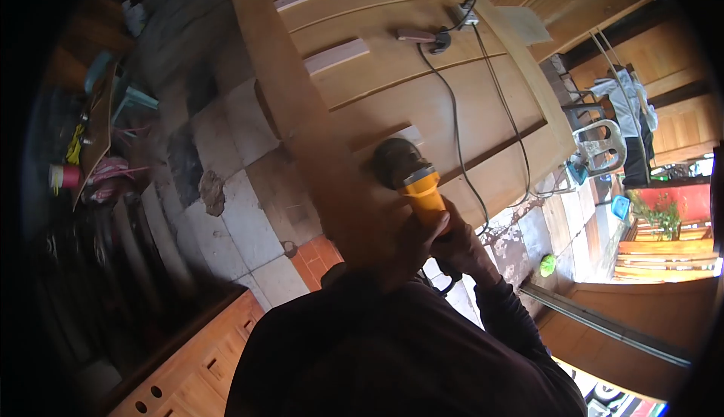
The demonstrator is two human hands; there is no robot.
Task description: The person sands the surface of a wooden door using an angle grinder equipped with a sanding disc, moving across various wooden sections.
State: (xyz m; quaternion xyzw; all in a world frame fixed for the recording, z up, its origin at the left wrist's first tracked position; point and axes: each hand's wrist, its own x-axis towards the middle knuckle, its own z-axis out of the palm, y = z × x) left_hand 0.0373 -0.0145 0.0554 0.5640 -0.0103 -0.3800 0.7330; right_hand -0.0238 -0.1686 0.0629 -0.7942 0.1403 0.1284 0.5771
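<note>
A yellow angle grinder (424, 194) with a dark round head lies over a large wooden panel (407, 93), its head against the panel near a pale wood strip (407, 135). My right hand (461, 245) is wrapped round the rear of the grinder's body. My left hand (416, 237) is closed at the same body from the other side, its fingers partly in shadow. Whether the disc is spinning cannot be seen. Dust or blur softens the panel's near edge.
More pale strips (336, 56) lie on the panel. A power strip (467, 16) with a black plug (440, 40) and black cords (455, 115) rests there too. Plastic chairs (602, 145) stand to the right, a carved wooden piece (197, 353) at lower left, tiled floor (240, 213) around.
</note>
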